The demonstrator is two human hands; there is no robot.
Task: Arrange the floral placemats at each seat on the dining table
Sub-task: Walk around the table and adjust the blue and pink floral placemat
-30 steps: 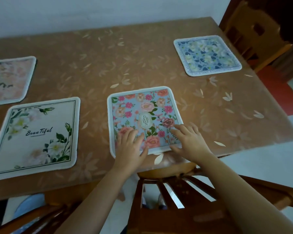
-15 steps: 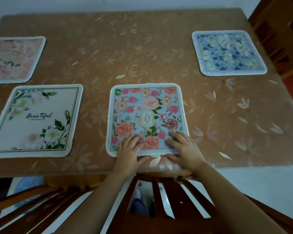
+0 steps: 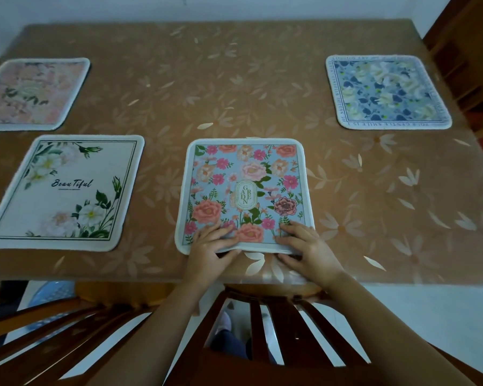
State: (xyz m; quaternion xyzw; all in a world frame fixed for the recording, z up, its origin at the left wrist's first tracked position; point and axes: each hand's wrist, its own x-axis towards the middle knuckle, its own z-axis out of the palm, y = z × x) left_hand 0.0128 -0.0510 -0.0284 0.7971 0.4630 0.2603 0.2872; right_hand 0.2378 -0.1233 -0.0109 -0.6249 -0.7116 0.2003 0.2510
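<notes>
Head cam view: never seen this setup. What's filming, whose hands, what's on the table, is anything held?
There is no machine here. A person wears one wide-angle camera on the head, looking forward and down, so the arms coming in from the bottom are the wearer's own.

The brown table carries four floral placemats: a pink-rose "Garden" mat in front of the wearer, a white "Beautiful" mat to its left, a pale pink mat at far left, and a blue mat at far right.

The left hand and right hand grip the Garden mat's near edge, fingers on top and thumbs at the edge. Chair backs show below.
</notes>
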